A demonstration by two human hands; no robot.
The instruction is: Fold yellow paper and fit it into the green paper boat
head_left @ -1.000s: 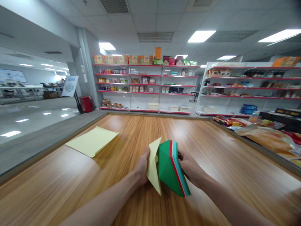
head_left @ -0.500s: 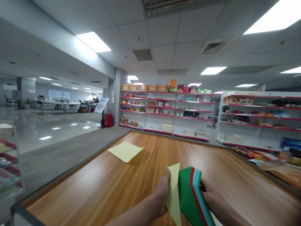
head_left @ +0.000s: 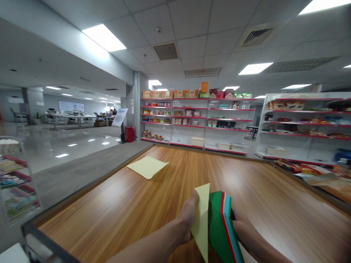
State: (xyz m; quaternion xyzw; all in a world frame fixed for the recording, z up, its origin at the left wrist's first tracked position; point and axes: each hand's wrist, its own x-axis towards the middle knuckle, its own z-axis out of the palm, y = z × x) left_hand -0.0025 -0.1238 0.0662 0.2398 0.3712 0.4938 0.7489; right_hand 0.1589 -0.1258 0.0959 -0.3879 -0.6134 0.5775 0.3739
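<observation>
My left hand (head_left: 187, 218) is closed on a pale yellow envelope (head_left: 201, 219), held on edge with its pointed flap side facing up. Just to its right, my right hand (head_left: 238, 223) grips a stack of coloured envelopes (head_left: 218, 223), green on the near face, with red, cream and light blue edges behind. The fingers of my right hand are mostly hidden by the stack. Farther off on the wooden table (head_left: 175, 190), a flat pale yellow sheet or envelope (head_left: 148, 167) lies with one corner curled up.
Snack packets and a brown bag (head_left: 323, 180) lie past the table's right edge. Stocked shelves (head_left: 189, 113) stand beyond the far edge, with another shelf unit (head_left: 304, 128) at right. A wire rack (head_left: 19, 182) stands at left, and a sign (head_left: 120, 117) beside a red bin (head_left: 128, 134).
The view has tilted down slightly. Both hands keep hold of their envelopes, and the coloured stack has shifted slightly left toward the yellow one.
</observation>
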